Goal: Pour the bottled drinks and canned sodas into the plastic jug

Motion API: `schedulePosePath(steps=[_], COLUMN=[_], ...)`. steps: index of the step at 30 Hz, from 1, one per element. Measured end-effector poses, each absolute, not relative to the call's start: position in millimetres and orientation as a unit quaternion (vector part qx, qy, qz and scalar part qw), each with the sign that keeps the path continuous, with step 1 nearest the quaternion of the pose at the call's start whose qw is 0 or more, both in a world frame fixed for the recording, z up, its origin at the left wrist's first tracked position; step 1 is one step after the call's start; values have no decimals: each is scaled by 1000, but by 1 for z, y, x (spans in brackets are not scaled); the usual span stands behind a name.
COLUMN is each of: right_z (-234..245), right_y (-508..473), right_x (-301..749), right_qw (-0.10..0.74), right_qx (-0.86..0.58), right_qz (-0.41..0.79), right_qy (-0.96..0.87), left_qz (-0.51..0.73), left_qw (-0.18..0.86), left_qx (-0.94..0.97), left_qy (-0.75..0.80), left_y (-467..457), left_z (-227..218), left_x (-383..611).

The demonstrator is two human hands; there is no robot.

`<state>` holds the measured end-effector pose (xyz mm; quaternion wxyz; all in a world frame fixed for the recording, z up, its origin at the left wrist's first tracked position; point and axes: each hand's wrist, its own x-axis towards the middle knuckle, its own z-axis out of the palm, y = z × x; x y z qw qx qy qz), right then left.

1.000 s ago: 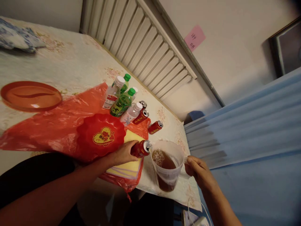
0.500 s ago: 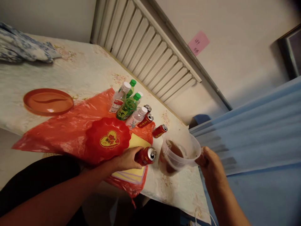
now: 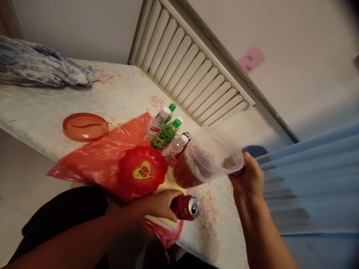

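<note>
L hand (image 3: 164, 205) has a red can (image 3: 183, 210), thumb & fingers wrapped round its body, gap narrow, can-wide. R hand (image 3: 249, 173) grips a clear plastic jug (image 3: 217, 149) at the handle side, fingers curled in tight; exact hold partly hidden. Key relation: the can lies R of the L fingers, its long axis roughly level in view, silver top facing R, i.e. away from the palm; L hand is obv. nearest. Jug is above & a bit R of the can, apart from it, w/ dark liquid in its lower-L end; its axis runs lower L (base) to upper R (mouth), approx. same lean as the bottles, so can't tell true tilt. Looks lifted off the desk (image 3: 126, 89). In the way: jug wall covers part of a 2nd can (image 3: 187, 136) behind it & sits close in view to a white-capped bottle (image 3: 173, 148). Further back, a green bottle (image 3: 165, 135), a labelled white-capped bottle (image 3: 155, 127) & another green-capped one (image 3: 170, 113), clustered. L of these, nr the L wrist: red scalloped dish (image 3: 126, 175) on a red plastic bag (image 3: 86, 160); yellow sheets (image 3: 169, 182) under/behind the L hand. Farther L: orange round dish (image 3: 84, 129), then blue-white cloth (image 3: 42, 67). Radiator (image 3: 193, 67) along the far side; blue curtain (image 3: 316, 186) beyond R hand.
</note>
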<state>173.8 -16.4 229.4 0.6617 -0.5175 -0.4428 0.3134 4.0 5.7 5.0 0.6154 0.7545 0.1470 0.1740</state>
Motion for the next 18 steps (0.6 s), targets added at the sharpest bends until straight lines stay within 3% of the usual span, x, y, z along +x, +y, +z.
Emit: schedulePosePath(steps=[18], right_z=[134], right_y=[69], right_x=[103], right_qw=[547], right_qx=[-412], right_qz=[544], right_qy=[-484], left_qz=[177], left_qw=[565], left_qx=[793], left_qy=[141], left_y=[6], left_z=[-1], left_x=[7])
